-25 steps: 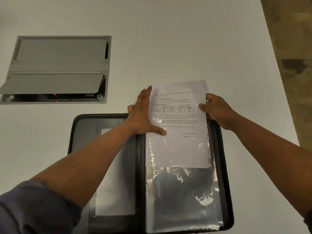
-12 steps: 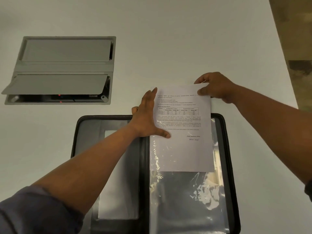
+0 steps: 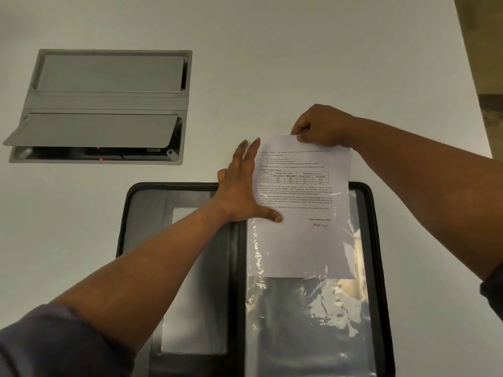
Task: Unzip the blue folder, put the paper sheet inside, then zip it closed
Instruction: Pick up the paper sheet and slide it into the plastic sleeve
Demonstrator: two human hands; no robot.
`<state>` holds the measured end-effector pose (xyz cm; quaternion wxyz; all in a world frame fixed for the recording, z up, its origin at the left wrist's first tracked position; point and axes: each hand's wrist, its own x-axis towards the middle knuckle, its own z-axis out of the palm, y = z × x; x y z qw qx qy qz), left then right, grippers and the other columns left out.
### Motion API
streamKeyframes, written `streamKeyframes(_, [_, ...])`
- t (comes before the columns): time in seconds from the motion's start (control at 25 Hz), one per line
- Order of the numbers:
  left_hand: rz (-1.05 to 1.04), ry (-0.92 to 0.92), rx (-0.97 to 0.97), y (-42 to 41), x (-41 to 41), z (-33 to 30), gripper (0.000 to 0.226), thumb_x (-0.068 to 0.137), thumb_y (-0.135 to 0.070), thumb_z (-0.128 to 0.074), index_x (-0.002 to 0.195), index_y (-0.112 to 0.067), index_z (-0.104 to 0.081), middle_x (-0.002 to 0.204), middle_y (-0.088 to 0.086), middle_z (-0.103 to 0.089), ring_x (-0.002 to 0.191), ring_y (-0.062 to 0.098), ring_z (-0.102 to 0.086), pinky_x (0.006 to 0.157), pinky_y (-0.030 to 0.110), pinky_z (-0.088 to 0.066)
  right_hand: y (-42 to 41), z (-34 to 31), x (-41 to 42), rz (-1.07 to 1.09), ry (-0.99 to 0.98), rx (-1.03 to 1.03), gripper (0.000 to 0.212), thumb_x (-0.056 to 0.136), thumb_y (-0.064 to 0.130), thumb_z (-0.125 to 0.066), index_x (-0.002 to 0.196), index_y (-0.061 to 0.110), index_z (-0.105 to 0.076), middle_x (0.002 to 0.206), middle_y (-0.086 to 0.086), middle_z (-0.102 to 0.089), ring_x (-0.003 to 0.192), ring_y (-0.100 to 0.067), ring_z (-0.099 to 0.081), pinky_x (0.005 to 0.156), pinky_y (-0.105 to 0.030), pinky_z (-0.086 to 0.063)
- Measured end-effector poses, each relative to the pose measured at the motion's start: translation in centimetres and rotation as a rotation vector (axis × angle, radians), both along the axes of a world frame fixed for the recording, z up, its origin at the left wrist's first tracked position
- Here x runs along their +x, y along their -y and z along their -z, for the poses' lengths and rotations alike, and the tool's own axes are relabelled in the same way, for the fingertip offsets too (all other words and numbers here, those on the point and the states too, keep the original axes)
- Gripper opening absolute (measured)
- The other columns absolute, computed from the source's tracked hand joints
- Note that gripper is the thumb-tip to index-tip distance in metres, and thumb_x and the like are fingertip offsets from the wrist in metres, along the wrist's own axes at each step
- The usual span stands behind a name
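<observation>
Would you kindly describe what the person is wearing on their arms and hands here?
The left hand and right hand are bare, with no gloves, rings or watch visible. Both forearms are uncovered. A greyish-blue fabric sleeve is pushed up the left arm; a dark sleeve edge shows on the right.

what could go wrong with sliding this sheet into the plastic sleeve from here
1. The right hand pinches only the top edge of the paper sheet, so pushing down may buckle it.
2. The clear sleeve looks wrinkled below the sheet's bottom edge, which might snag it.
3. The left hand steadies the sleeve mouth with a thumb alone; it could slip and close.
</observation>
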<state>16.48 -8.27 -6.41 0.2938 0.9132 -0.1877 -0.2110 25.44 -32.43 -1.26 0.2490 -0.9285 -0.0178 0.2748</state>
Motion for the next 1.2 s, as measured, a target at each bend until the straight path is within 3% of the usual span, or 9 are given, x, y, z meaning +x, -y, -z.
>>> streamKeyframes(0.24, [-0.045,0.029,-0.004,0.2,-0.1,0.4,0.156,0.04,-0.087,-0.076,0.157,-0.033,0.013,0.167,-0.005,0.016,0.154,0.031,0.0,0.117,0.061,-0.014,0.2,-0.3,-0.2,0.017,0.056,0.016,0.017,0.09,0.014,-0.071,0.105,0.02,-0.076,0.084,0.011,-0.066,0.08,-0.005,-0.059,0.062,-0.014,-0.038])
streamKeyframes(0.48, [-0.04,0.041,-0.019,0.1,-0.2,0.7,0.155,0.042,-0.09,-0.073,0.156,-0.033,0.014,0.167,-0.005,0.016,0.155,0.027,0.005,0.117,0.056,-0.007,0.2,-0.1,-1.3,0.04,-0.016,0.075,0.017,0.089,0.013,-0.072,0.104,0.02,-0.076,0.082,0.012,-0.067,0.081,-0.006,-0.062,0.068,-0.02,-0.045])
streamKeyframes(0.64, [-0.056,0.028,-0.022,0.0,-0.1,0.8,0.159,0.038,-0.088,-0.077,0.156,-0.035,0.015,0.168,-0.005,0.016,0.155,0.028,0.0,0.117,0.059,-0.012,0.0,0.0,-2.6,0.03,-0.061,0.12,0.017,0.089,0.011,-0.071,0.103,0.017,-0.076,0.084,0.008,-0.071,0.084,-0.012,-0.066,0.081,-0.028,-0.051])
streamKeyframes(0.84, [-0.06,0.034,-0.031,-0.1,-0.2,0.8,0.16,0.033,-0.091,-0.074,0.154,-0.042,0.018,0.167,-0.007,0.015,0.154,0.029,-0.002,0.115,0.061,-0.015,-0.3,0.2,-4.0,0.011,-0.105,0.134,0.015,0.089,0.011,-0.07,0.102,0.017,-0.077,0.083,0.009,-0.072,0.078,-0.007,-0.065,0.082,-0.03,-0.053])
streamKeyframes(1.0, [-0.064,0.035,-0.044,-0.2,-0.2,0.9,0.159,0.032,-0.091,-0.076,0.154,-0.046,0.017,0.167,-0.011,0.014,0.154,0.029,-0.003,0.114,0.059,-0.015,-0.5,0.8,-5.3,0.008,-0.143,0.156,0.015,0.088,0.01,-0.071,0.102,0.016,-0.076,0.084,0.006,-0.073,0.084,-0.013,-0.068,0.086,-0.032,-0.053])
streamKeyframes(1.2, [-0.055,0.046,-0.045,-0.3,-0.4,1.0,0.157,0.034,-0.09,-0.076,0.155,-0.044,0.013,0.166,-0.013,0.012,0.154,0.026,-0.002,0.115,0.06,-0.014,-1.0,0.7,-5.7,-0.05,-0.206,0.138,0.012,0.087,0.013,-0.071,0.094,0.021,-0.077,0.081,0.01,-0.075,0.077,-0.007,-0.07,0.075,-0.028,-0.056])
